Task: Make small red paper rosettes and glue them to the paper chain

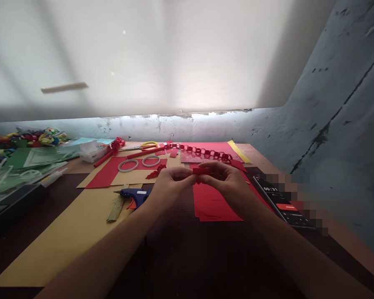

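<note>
Between my two hands, above the middle of the table, is a small piece of red paper [201, 170]. My left hand [174, 182] pinches its left side with thumb and fingers. On its right side, the thumb and fingers of my right hand [227, 178] close on it too. Behind the hands lies a red paper chain [205, 152] of linked loops. Red paper sheets [216, 205] rest just below my right hand. A blue hot glue gun [139, 196] lies left of my left forearm, partly hidden by it.
Left of centre are two tape rings [127, 165], yellow-handled scissors [148, 145] and large tan paper [59, 236]. A phone [280, 203] showing a timer lies at the right. Green sheets and a colourful pile [34, 137] fill the far left. A wall [345, 124] borders the right.
</note>
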`<state>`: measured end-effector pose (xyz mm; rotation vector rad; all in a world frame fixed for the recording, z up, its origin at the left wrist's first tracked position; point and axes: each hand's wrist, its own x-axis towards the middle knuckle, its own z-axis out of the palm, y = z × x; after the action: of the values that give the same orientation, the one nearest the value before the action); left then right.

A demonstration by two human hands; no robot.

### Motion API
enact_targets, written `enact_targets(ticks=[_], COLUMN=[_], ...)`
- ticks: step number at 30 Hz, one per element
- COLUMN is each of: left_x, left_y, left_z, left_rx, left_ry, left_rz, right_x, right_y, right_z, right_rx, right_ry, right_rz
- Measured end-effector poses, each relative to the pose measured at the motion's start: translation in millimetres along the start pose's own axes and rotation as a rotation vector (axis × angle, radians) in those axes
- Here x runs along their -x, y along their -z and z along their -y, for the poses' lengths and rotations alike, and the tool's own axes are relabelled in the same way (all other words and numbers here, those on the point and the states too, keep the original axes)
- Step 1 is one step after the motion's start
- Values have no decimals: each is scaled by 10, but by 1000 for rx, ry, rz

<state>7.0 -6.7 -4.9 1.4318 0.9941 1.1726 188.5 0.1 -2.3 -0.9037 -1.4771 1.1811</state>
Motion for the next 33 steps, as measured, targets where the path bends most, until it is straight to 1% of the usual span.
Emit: enact_targets(ticks=[2, 4, 5, 7, 9, 10, 12, 18, 23, 30, 33], left_x=[1, 6, 10, 19, 28, 31, 32, 8, -5, 15, 18], left_y=[-1, -8, -15, -29, -43, -47, -50, -25, -17, -27, -38], left_z=[2, 5, 6, 8, 12, 16, 26, 61, 64, 34, 33], left_rx=[-27, -98, -148, -272, -409, -465, -539, -651, -692, -532, -500], left_ry=[-2, -49, -100, -245, -371, -407, -437, -483, -518, -365, -341], left_rz=[12, -9, -35, -89, -115, -118, -126, -186, -186, -157, -159], right_x=[-3, -6, -7, -9, -12, -15, -23, -35, -32, -26, -13], right_y=[-4, -12, -16, -23, -26, -26, -25, -13, 1, -1, -10], right_z=[-2, 1, 4, 14, 24, 27, 26, -31, -66, -64, -44], right_rx=[6, 12, 12, 8, 8, 11, 27, 87, 114, 173, 241], right_ry=[-8, -33, -50, -88, -115, -121, -119, -81, -53, 3, 39], right_rz=[-8, -19, -24, -23, -20, -15, -7, 5, 1, 14, 12])
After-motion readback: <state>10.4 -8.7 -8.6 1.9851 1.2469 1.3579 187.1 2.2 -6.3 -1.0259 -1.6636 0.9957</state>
